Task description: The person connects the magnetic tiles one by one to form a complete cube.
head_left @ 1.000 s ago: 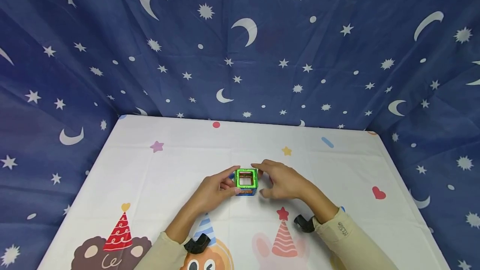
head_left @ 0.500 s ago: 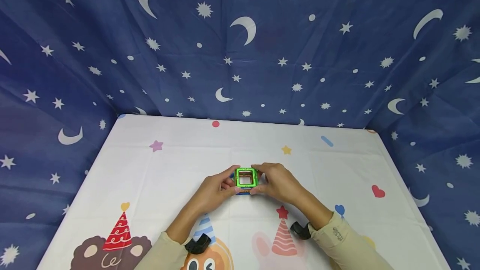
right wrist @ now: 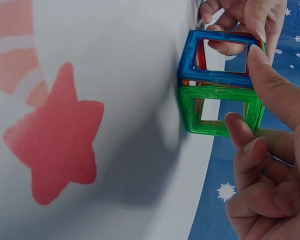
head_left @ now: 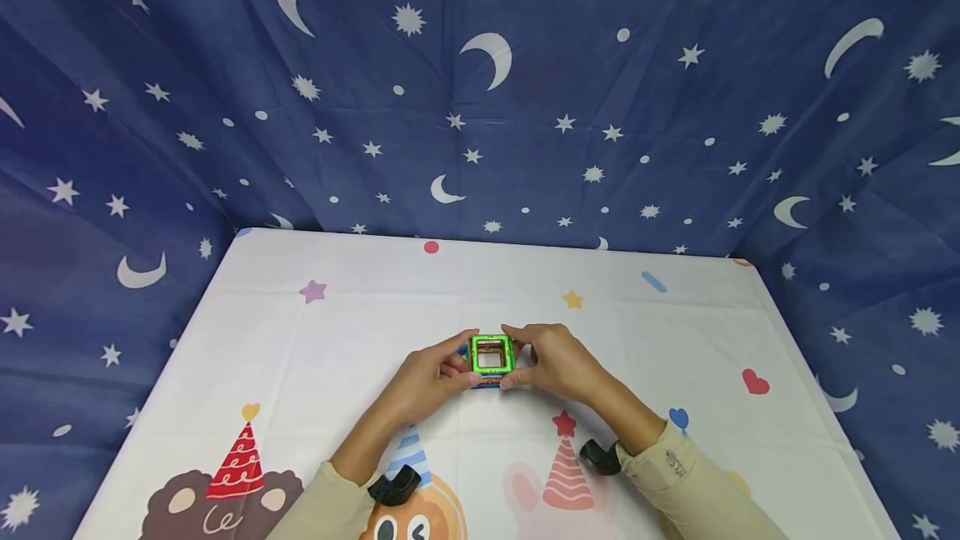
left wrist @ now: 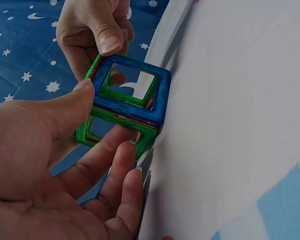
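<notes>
A cube of open-framed magnetic tiles stands on the table in the head view, its top tile green. Blue faces the person, as the left wrist view shows on the blue tile; green tiles form the sides, one being the green tile in the right wrist view. The left hand grips the cube's left side, thumb at the near top corner and fingers along the side. From the right, the right hand holds it with thumb at the near corner and index finger at the far one.
The table wears a white cloth printed with party animals, stars and hearts. Behind and beside it hangs a dark blue curtain with moons and stars. A black wrist strap sits on the left sleeve, another black strap on the right.
The right hand has closed in on the cube, its thumb coming from apart to touch the near right corner. The left hand and the cube stay nearly where they were.
</notes>
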